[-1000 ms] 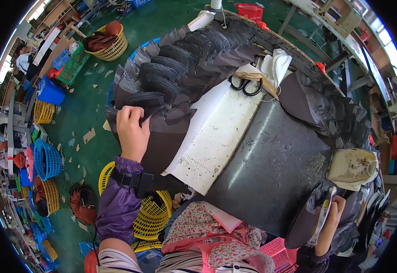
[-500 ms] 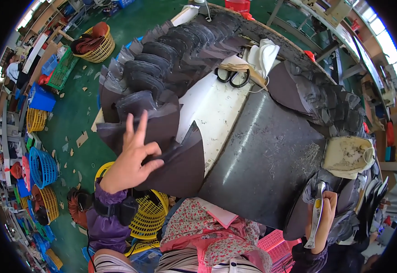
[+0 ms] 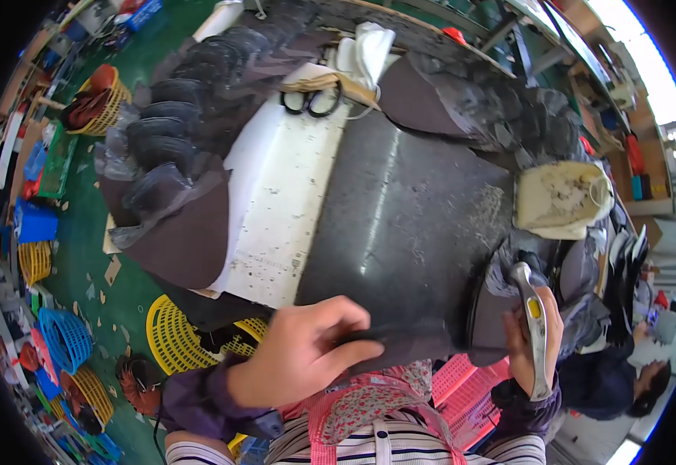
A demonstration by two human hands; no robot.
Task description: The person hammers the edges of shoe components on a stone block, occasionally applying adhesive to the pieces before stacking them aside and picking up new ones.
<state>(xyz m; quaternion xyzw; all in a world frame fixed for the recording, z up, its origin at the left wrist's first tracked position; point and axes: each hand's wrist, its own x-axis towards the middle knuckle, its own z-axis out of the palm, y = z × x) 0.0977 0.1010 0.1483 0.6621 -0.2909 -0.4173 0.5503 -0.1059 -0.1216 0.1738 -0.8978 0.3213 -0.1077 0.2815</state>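
My left hand (image 3: 307, 353) pinches one end of a dark brown sheet piece (image 3: 415, 347) between thumb and fingers, at the table's near edge. The piece stretches toward my right hand (image 3: 541, 333), whose fingers are wrapped round a silver, slightly curved hand tool (image 3: 538, 341) with a yellow spot. The tool's working end cannot be made out. Beside the right hand lie dark pieces with grey-smeared edges (image 3: 501, 271). To the left, a long overlapping row of similar brown pieces (image 3: 191, 232) runs to the far end. Motion blurs the held piece slightly.
A dark smooth board (image 3: 400, 217) covers the table's middle beside a white strip (image 3: 284, 201). Black-handled scissors (image 3: 311, 102) lie at the far side. A stained cream container (image 3: 559, 198) stands right, below another row of pieces (image 3: 501, 101). Yellow baskets (image 3: 171, 341) stand below left; a person (image 3: 625, 376) is at right.
My left hand has moved from the left row to the near edge, bringing a brown piece toward my right hand. The view has shifted right; the right hand still grips the silver tool.
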